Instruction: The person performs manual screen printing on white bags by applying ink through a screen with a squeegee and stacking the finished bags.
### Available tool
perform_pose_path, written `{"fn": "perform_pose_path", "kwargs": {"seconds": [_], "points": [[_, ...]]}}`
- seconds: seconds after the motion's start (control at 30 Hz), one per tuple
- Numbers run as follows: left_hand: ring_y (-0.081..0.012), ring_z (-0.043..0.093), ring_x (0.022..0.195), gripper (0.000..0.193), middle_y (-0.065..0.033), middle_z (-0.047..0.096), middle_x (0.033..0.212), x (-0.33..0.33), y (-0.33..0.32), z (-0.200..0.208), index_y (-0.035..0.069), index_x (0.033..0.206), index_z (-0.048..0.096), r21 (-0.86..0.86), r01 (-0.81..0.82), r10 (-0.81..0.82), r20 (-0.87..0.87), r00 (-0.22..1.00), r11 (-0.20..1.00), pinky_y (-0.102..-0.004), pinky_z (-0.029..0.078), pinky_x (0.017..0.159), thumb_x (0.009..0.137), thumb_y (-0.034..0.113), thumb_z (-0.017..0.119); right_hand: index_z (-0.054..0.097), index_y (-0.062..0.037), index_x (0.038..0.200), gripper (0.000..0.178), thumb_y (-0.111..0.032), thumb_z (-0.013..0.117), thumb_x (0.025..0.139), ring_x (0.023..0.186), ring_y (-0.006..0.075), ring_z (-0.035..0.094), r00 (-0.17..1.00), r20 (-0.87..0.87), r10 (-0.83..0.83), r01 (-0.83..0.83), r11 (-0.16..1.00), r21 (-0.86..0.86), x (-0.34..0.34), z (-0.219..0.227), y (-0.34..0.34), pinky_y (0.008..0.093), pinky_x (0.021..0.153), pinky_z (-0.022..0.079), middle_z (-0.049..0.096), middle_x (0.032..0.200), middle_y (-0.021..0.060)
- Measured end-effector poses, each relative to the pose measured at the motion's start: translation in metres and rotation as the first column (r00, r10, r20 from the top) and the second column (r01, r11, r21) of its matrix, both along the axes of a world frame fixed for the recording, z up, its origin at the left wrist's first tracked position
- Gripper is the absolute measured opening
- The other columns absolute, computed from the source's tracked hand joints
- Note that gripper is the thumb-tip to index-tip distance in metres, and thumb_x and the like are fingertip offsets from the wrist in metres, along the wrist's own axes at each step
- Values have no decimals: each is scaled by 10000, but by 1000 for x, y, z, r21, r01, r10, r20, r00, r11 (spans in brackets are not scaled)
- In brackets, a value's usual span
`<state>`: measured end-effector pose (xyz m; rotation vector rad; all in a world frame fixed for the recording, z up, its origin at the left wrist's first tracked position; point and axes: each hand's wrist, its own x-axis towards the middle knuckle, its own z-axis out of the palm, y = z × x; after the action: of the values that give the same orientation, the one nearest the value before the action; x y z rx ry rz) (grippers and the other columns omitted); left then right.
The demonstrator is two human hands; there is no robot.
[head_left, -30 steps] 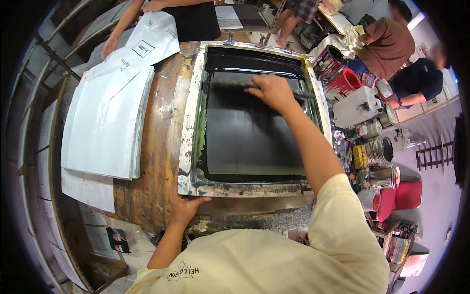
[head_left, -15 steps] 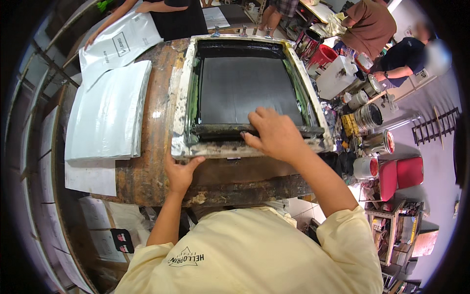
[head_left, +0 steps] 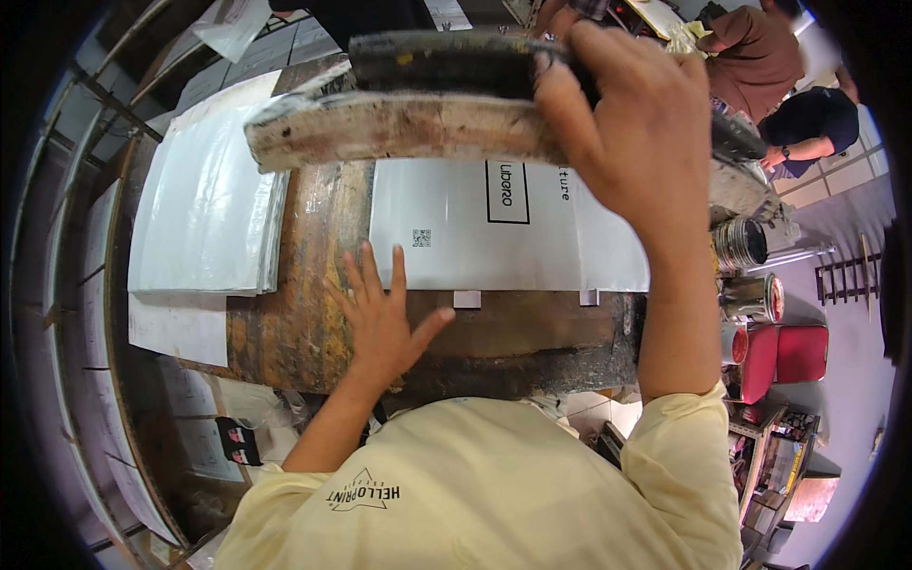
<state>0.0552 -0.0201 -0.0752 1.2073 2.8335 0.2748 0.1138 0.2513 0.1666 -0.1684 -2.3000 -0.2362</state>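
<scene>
My right hand (head_left: 632, 133) is closed around the dark squeegee (head_left: 437, 65) at the near rail of the screen-printing frame (head_left: 408, 131). That rail is raised and tilted up off the table, and the mesh is hidden from view. Beneath the frame lies a flat white plastic bag (head_left: 427, 199) with black print, its far part covered by the frame. Small pale tabs (head_left: 466, 299) sit at its near edge. My left hand (head_left: 385, 318) holds nothing, fingers spread, just by the bag's near left corner.
To the left a stack of white plastic bags (head_left: 199, 199) rests on the stained wooden table (head_left: 309, 247). Paint tins (head_left: 750, 296) and a red chair (head_left: 801, 353) are at the right. Metal racks (head_left: 71, 237) line the left side. Other people (head_left: 755, 57) work at the far side.
The frame's near side has swung up from the table, along with my right hand and the squeegee, uncovering the printed bag. My left hand has let go of the frame and spread its fingers.
</scene>
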Motion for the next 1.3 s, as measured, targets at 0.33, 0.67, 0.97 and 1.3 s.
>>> {"fn": "perform_pose_path", "kwargs": {"seconds": [0.33, 0.67, 0.97, 1.3], "points": [[-464, 244, 1636, 1082, -245, 391, 1720, 8, 14, -12, -33, 1645, 416, 110, 21, -26, 41, 999, 994, -789, -17, 1238, 965, 789, 595, 674, 69, 737, 366, -257, 622, 896, 520, 321, 628, 987, -124, 100, -123, 972, -200, -23, 48, -13, 446, 565, 499, 609, 570, 189], [-285, 768, 916, 341, -163, 797, 1209, -38, 69, 58, 35, 1296, 768, 813, 10, -58, 29, 998, 582, -356, 622, 755, 959, -2, 739, 625, 55, 697, 393, -277, 655, 903, 507, 328, 603, 996, -27, 83, -87, 954, -288, -31, 60, 2, 468, 578, 504, 607, 587, 190], [-24, 563, 722, 463, 5, 717, 942, -170, -51, 59, -9, 1465, 687, 769, -388, 66, 414, 908, 508, -204, 456, 650, 1002, 3, 697, 656, -1, 812, 341, -314, 645, 947, 633, 382, 621, 1000, -18, 0, -3, 986, -169, -32, 54, 12, 466, 691, 498, 642, 691, 191], [-139, 689, 946, 690, -62, 707, 1287, -412, -193, 80, 16, 1512, 637, 539, -515, 152, 579, 801, 666, -305, 584, 832, 823, -1, 675, 729, 6, 1146, 390, -341, 631, 998, 972, 415, 649, 993, 94, -69, 79, 992, -102, -22, 42, 16, 458, 928, 483, 718, 1047, 228]]}}
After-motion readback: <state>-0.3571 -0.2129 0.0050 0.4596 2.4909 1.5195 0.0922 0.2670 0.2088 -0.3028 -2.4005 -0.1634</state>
